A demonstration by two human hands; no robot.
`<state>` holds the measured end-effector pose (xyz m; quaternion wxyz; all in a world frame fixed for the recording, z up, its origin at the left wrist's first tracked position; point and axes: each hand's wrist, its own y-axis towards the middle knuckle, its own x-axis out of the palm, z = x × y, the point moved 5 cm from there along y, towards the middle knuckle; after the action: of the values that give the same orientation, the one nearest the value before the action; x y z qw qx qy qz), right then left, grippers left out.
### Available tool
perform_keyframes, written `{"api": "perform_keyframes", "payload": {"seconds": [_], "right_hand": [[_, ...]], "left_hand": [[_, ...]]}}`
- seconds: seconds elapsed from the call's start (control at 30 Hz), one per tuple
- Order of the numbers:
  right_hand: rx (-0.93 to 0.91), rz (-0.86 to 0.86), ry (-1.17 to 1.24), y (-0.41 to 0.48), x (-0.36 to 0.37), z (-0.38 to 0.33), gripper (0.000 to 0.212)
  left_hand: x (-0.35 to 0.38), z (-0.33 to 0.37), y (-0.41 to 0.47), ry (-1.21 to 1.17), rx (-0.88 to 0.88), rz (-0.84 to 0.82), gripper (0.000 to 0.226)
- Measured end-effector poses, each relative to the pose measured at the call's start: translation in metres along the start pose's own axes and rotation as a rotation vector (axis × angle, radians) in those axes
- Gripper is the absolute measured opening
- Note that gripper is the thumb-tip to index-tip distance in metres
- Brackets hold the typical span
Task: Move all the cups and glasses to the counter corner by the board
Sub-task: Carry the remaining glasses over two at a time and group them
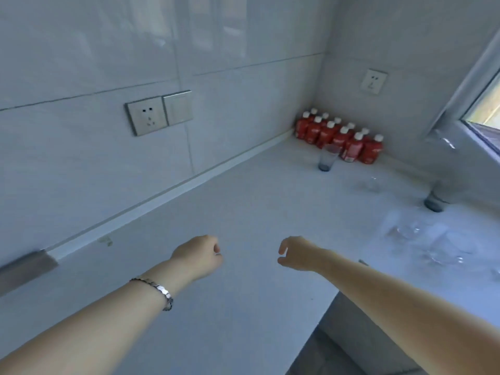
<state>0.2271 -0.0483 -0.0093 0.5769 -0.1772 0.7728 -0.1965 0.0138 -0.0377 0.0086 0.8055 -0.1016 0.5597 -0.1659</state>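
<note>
Nearest, the left hand [198, 257] and right hand [296, 254] hover over the bare counter [216, 307], fingers loosely curled, grasping nothing. To the right lie several clear glasses [422, 239], blurred. Farther off stand a dark-based glass [434, 200] and a bluish glass [328, 158] before the red bottles [338, 136]. No board shows, so progress looks slight.

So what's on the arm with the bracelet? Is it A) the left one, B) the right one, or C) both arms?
A: the silver bracelet sits on the wrist behind the left hand, while the wrist of the right hand is bare.
</note>
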Motion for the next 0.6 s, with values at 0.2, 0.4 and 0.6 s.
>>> {"api": "perform_keyframes", "payload": {"seconds": [0.2, 0.4, 0.6], "right_hand": [[0.213, 0.139, 0.065, -0.011, -0.078, 0.215, 0.034], [0.332, 0.251, 0.12, 0.002, -0.132, 0.328, 0.032], [0.378, 0.301, 0.163, 0.061, -0.174, 0.38, 0.038]], "left_hand": [[0.035, 0.205, 0.073, 0.002, 0.109, 0.045, 0.024], [0.048, 0.311, 0.136, 0.053, 0.144, 0.057, 0.025], [0.054, 0.364, 0.218, 0.112, 0.163, 0.013, 0.026]]}}
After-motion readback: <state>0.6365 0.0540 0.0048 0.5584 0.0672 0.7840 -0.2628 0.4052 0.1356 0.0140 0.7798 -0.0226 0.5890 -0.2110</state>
